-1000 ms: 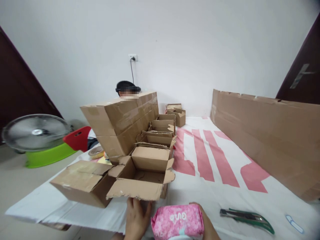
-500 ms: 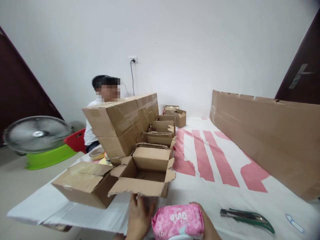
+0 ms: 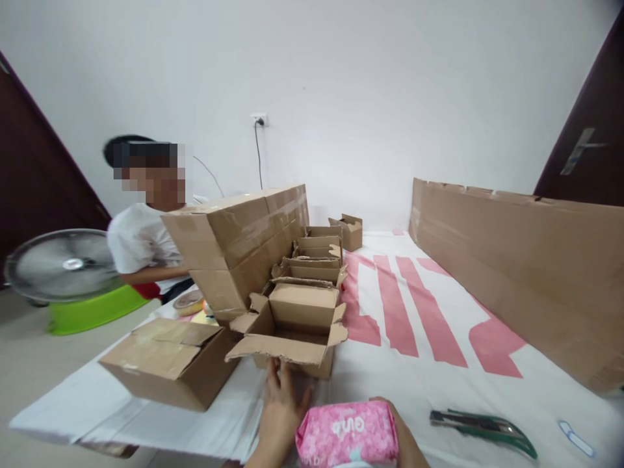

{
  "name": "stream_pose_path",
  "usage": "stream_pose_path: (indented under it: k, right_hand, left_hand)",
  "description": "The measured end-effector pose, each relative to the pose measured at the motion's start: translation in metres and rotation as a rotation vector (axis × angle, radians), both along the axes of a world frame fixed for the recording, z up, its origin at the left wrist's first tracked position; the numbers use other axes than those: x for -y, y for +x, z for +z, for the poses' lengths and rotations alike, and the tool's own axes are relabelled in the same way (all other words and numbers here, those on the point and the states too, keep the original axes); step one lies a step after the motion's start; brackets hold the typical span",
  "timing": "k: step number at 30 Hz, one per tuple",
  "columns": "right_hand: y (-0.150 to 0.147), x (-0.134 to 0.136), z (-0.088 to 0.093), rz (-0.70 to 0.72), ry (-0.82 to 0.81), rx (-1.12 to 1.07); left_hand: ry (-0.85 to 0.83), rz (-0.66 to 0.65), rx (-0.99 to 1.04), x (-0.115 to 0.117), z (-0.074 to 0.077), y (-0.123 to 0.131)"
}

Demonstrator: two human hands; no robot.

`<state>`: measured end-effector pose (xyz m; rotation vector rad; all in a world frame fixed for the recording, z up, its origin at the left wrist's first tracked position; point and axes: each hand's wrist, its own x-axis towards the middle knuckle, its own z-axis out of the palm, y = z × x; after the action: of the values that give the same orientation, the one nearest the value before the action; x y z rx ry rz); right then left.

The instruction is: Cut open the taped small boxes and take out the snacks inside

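Observation:
My left hand (image 3: 283,402) rests its outstretched fingertips against the near side of an open cardboard box (image 3: 302,354), under its raised front flap. The box's flaps are spread and no contents show inside. At the bottom middle is a pink pack of wet wipes (image 3: 348,430), its lettering upside down to me. My right hand (image 3: 396,422) is wrapped round the pack's right end, mostly hidden behind it. To the left of the open box lies a closed cardboard box (image 3: 166,357).
Stacked closed boxes (image 3: 234,240) and a row of open boxes (image 3: 316,270) run toward the wall. A tall cardboard panel (image 3: 511,260) stands right. A green utility knife (image 3: 482,429) lies near the front. A person (image 3: 146,240) sits left by a fan (image 3: 63,263).
The open box has slid slightly right and away, my left hand following against it. The other person has shifted left. One small box at the far end no longer shows.

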<state>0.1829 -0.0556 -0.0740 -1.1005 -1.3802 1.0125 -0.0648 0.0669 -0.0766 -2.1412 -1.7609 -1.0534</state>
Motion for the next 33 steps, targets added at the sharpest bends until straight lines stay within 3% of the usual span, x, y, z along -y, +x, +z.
stream_pose_path:
  k: [10, 18, 22, 27, 33]
  right_hand:
    - [-0.003, 0.003, 0.011, -0.021, -0.038, 0.000]
    - [0.000, 0.000, -0.003, -0.020, -0.033, 0.035]
    - [0.001, -0.002, -0.011, -0.028, -0.069, 0.087]
    - [0.000, -0.002, -0.007, -0.019, -0.056, 0.062]
    - [0.001, -0.002, -0.003, -0.013, -0.055, 0.030]
  left_hand:
    - [0.073, 0.146, -0.111, -0.023, 0.025, 0.032]
    - [0.047, 0.164, -0.240, -0.049, 0.030, 0.045]
    - [-0.054, 0.149, -0.238, -0.062, 0.038, 0.055]
    - [-0.296, 0.160, -0.155, -0.073, 0.054, 0.074]
    - [-0.369, 0.141, -0.129, -0.087, 0.059, 0.087]
